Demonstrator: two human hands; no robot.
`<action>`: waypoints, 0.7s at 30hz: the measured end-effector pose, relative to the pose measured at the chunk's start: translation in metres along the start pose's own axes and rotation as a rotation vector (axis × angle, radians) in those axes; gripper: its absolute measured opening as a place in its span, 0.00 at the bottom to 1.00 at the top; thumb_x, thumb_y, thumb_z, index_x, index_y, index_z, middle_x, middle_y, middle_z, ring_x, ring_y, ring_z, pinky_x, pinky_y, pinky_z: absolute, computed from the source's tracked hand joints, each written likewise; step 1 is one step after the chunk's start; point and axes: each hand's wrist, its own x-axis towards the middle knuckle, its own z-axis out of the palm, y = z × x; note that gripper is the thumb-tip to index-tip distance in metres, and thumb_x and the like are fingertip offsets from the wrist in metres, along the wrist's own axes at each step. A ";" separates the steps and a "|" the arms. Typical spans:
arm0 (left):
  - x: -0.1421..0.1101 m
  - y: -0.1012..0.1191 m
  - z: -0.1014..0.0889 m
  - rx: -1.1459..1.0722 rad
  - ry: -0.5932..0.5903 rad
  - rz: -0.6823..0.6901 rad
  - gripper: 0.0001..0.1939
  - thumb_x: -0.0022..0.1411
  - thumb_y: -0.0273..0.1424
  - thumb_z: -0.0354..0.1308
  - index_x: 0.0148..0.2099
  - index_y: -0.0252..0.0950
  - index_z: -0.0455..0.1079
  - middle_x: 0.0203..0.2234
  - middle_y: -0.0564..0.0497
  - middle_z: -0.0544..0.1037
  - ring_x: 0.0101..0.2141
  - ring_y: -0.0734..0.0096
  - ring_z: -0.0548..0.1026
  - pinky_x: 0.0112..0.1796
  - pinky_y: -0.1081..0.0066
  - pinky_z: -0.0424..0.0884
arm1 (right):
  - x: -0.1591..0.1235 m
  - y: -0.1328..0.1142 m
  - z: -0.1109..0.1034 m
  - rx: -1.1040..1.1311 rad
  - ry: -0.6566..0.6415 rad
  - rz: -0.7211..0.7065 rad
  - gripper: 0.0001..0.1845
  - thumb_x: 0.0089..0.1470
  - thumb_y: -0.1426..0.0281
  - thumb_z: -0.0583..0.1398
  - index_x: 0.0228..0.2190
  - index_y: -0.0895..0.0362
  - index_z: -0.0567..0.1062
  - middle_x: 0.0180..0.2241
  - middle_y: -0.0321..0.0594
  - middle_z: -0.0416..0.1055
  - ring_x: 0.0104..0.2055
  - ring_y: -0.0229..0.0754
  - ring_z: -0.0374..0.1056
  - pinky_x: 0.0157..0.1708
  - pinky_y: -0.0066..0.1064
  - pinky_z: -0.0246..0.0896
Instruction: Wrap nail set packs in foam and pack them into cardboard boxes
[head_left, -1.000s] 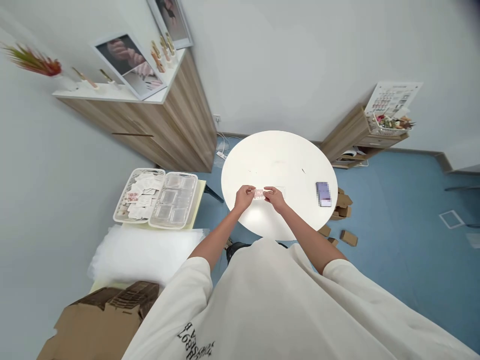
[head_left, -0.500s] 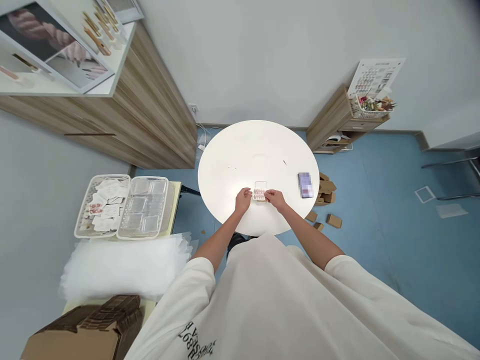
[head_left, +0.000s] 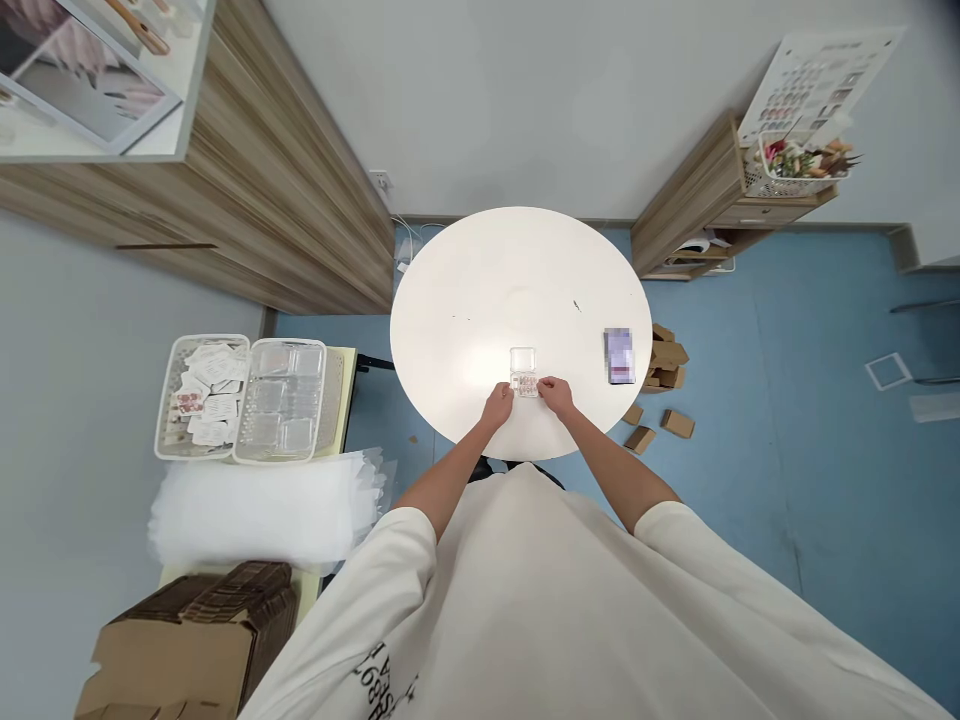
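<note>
While left fingers (head_left: pixel 508 393) pinch clear case (head_left: pixel 523 362), right fingers (head_left: pixel 543 385) too.

Bare left forearm (head_left: pixel 450 476) and right forearm (head_left: pixel 606 464) angle inward from a person's short sleeves, converging in front of the torso. The left hand (head_left: pixel 497 406) and right hand (head_left: pixel 556 397) hover just apart at the center, wrists slightly bent, knuckles up, their fingers curled downward and inward toward each other.

Glossy clear plastic case (head_left: pixel 523 362), smooth white tbl (head_left: pixel 480 280), woodgrain cab (head_left: pixel 300 215).
</note>
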 end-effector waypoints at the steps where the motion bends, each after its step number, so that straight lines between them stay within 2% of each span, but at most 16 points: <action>1: 0.000 0.000 0.000 0.001 -0.008 -0.010 0.21 0.71 0.41 0.49 0.62 0.40 0.64 0.63 0.42 0.69 0.61 0.56 0.68 0.57 0.62 0.64 | 0.002 0.000 0.002 -0.018 0.001 -0.004 0.12 0.47 0.66 0.57 0.30 0.54 0.79 0.28 0.36 0.76 0.34 0.41 0.70 0.35 0.30 0.64; 8: 0.004 0.005 0.000 -0.006 -0.016 -0.024 0.22 0.70 0.39 0.52 0.62 0.38 0.63 0.62 0.40 0.70 0.60 0.55 0.69 0.57 0.61 0.64 | 0.013 0.004 0.007 -0.051 -0.025 -0.004 0.14 0.47 0.66 0.58 0.33 0.54 0.82 0.34 0.37 0.79 0.40 0.43 0.73 0.41 0.32 0.66; 14: 0.014 0.006 -0.002 -0.009 0.002 -0.049 0.23 0.69 0.38 0.53 0.63 0.38 0.63 0.60 0.40 0.72 0.58 0.56 0.71 0.55 0.62 0.66 | 0.016 0.006 -0.002 0.005 -0.035 0.035 0.17 0.49 0.69 0.57 0.38 0.55 0.81 0.32 0.38 0.80 0.40 0.43 0.74 0.44 0.33 0.67; 21: 0.051 0.020 -0.012 -0.081 0.052 -0.049 0.25 0.63 0.27 0.55 0.62 0.38 0.64 0.62 0.40 0.70 0.59 0.58 0.70 0.56 0.62 0.66 | 0.036 -0.009 -0.007 0.141 -0.018 0.029 0.18 0.50 0.68 0.58 0.42 0.55 0.79 0.46 0.42 0.78 0.47 0.44 0.73 0.48 0.36 0.68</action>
